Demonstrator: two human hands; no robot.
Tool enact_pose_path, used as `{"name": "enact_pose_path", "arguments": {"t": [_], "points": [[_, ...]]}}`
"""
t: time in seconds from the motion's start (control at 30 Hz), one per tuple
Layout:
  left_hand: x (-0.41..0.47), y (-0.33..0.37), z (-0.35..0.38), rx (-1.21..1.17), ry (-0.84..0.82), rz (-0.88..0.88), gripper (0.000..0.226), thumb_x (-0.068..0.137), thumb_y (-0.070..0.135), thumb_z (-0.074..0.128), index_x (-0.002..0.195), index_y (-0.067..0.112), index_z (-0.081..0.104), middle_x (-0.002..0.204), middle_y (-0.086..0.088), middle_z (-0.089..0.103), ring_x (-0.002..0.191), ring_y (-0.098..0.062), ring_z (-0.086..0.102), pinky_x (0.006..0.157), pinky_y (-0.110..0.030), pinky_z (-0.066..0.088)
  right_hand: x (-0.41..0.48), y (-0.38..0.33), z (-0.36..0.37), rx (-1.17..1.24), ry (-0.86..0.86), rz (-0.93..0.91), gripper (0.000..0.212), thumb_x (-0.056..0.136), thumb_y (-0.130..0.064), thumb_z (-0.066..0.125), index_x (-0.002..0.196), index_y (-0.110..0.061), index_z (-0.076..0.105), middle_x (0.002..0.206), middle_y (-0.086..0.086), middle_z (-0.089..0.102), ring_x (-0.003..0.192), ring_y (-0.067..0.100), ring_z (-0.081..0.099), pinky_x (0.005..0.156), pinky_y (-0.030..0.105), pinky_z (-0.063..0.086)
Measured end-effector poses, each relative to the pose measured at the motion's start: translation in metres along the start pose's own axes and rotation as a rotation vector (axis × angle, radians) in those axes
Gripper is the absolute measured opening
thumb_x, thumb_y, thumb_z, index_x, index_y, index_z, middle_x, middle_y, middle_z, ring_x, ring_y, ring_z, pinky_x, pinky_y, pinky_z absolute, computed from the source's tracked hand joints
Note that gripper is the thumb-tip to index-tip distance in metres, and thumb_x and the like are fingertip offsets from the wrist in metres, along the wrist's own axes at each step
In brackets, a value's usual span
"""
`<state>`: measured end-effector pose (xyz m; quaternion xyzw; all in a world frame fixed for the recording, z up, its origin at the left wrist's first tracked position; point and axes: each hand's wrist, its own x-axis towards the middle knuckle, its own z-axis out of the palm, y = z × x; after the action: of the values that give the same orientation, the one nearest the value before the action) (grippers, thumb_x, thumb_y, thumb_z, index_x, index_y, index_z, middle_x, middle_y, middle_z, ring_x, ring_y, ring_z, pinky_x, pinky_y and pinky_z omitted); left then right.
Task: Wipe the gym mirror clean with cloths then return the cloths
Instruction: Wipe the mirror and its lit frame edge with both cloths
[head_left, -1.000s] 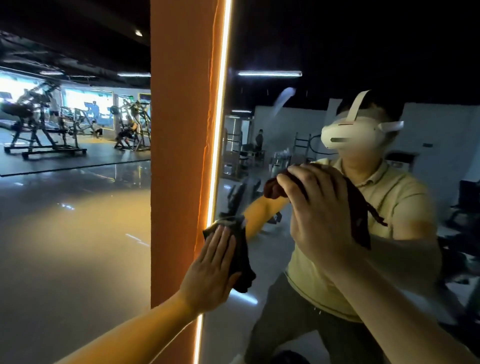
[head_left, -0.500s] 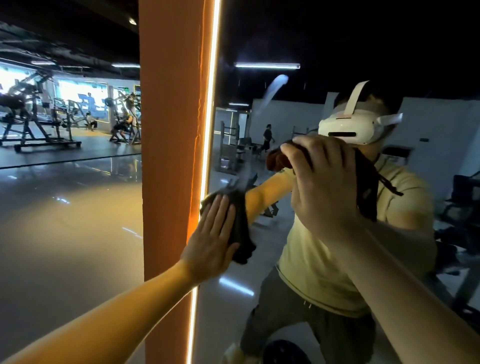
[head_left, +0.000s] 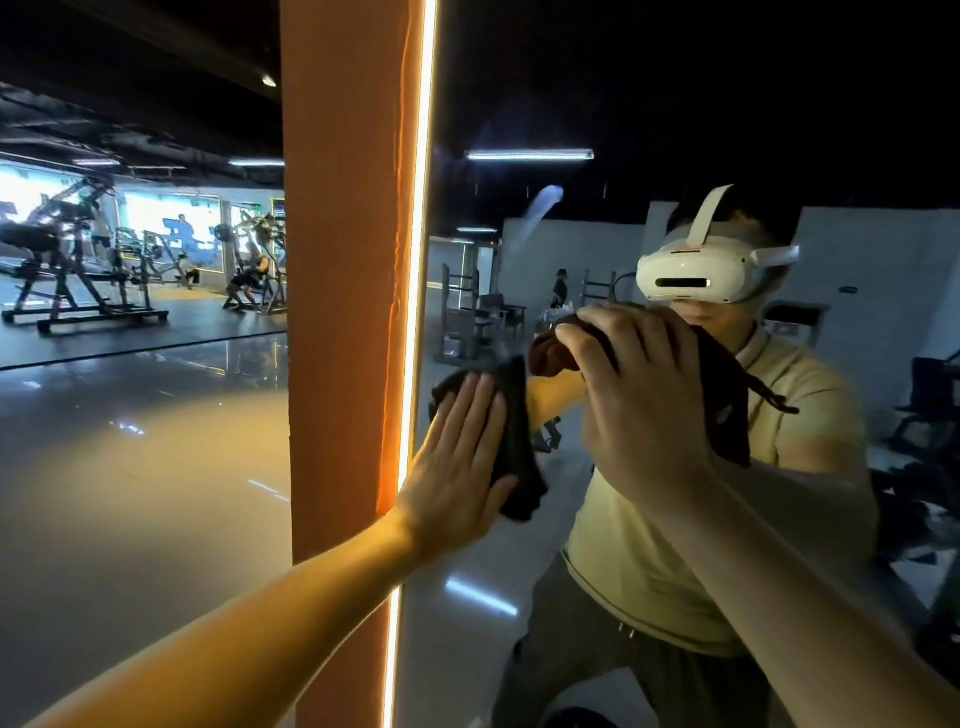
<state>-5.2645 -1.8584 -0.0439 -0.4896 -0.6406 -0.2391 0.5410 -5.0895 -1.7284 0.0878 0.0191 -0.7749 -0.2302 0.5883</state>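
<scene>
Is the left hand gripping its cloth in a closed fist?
No, the left hand presses the dark cloth flat against the mirror with straight fingers.

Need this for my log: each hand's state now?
Left hand: open, flat, pressing dark cloth on mirror.
Right hand: fingers curled round brown cloth.

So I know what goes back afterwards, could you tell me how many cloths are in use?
2. One dark crumpled cloth is pressed under the flat left hand, beside the lit mirror edge; one dark reddish cloth is gripped by the right hand, higher and right.
</scene>
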Motion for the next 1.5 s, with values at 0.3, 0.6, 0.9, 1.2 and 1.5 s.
{"name": "enact_pose_path", "arguments": {"t": [0.3, 0.6, 0.9, 1.2, 1.5], "points": [[0.022, -0.019, -0.034, 0.072, -0.081, 0.021, 0.072, 0.114, 0.044, 0.026, 0.163, -0.006, 0.008, 0.170, -0.031, 0.008, 0.160, -0.044, 0.009, 0.127, -0.061, 0.024, -0.004, 0.001, -0.004, 0.012, -0.098, -0.078, 0.044, 0.093, -0.013, 0.036, 0.129, -0.008, 0.061, 0.132, 0.016, 0.062, 0.125, 0.037, 0.051, 0.110, 0.055, 0.038], [-0.053, -0.017, -0.010, 0.190, -0.153, 0.214, 0.072, 0.114, 0.046, 0.019, 0.165, 0.000, -0.001, 0.172, -0.025, 0.003, 0.161, -0.038, -0.001, 0.130, -0.055, 0.015, -0.008, 0.005, 0.007, 0.003, -0.051, -0.090, 0.038, 0.096, -0.009, 0.043, 0.131, -0.011, 0.057, 0.134, 0.014, 0.059, 0.129, 0.035, 0.049, 0.113, 0.053, 0.034], [0.079, -0.005, -0.027, -0.067, 0.098, -0.318, 0.075, 0.111, 0.044, 0.026, 0.162, -0.009, 0.012, 0.172, -0.029, 0.005, 0.162, -0.040, 0.005, 0.130, -0.058, 0.012, -0.003, 0.000, -0.002, 0.012, -0.039, -0.036, 0.040, 0.098, -0.012, 0.038, 0.132, -0.009, 0.059, 0.134, 0.016, 0.061, 0.127, 0.037, 0.051, 0.112, 0.055, 0.036], [-0.093, -0.017, -0.015, 0.182, -0.274, 0.221, 0.076, 0.113, 0.050, 0.025, 0.165, -0.001, 0.005, 0.171, -0.028, 0.002, 0.161, -0.041, 0.001, 0.120, -0.060, 0.037, -0.007, 0.019, -0.014, -0.031, 0.000, -0.031, 0.039, 0.092, -0.003, 0.054, 0.130, -0.006, 0.063, 0.132, 0.017, 0.062, 0.124, 0.037, 0.050, 0.107, 0.051, 0.033], [0.204, -0.017, -0.060, -0.061, 0.208, -0.343, 0.074, 0.109, 0.038, 0.035, 0.161, -0.011, 0.014, 0.170, -0.031, 0.008, 0.161, -0.042, 0.007, 0.129, -0.058, 0.012, 0.036, 0.031, -0.031, -0.021, 0.082, 0.119, 0.049, 0.088, -0.018, 0.039, 0.134, -0.011, 0.054, 0.133, 0.013, 0.058, 0.126, 0.034, 0.050, 0.109, 0.053, 0.037]]}}
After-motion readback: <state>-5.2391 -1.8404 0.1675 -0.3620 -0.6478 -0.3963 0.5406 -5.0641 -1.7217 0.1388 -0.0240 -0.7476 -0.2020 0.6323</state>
